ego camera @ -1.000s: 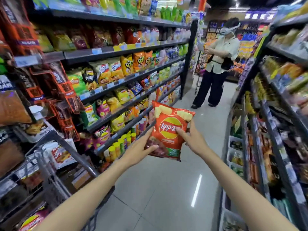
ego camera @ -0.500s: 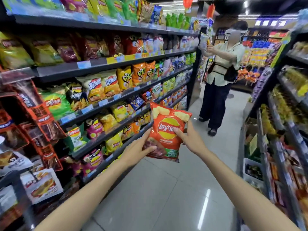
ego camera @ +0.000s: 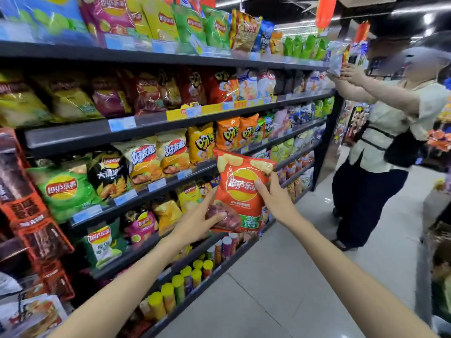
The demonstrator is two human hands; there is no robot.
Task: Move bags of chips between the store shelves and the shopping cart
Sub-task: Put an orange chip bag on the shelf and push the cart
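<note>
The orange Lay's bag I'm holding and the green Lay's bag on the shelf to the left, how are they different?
The orange Lay's bag is held in the air, the left hand gripping its bottom corner and the right hand its side; the green Lay's bag sits on a shelf, untouched. The orange bag stands nearly upright, while the green bag tilts among its neighbours. Both carry the same round red and yellow logo.

Narrow aisle — pale glossy tiled floor (ego camera: 305, 276), dark ceiling, strip lights (ego camera: 415, 11).
</note>
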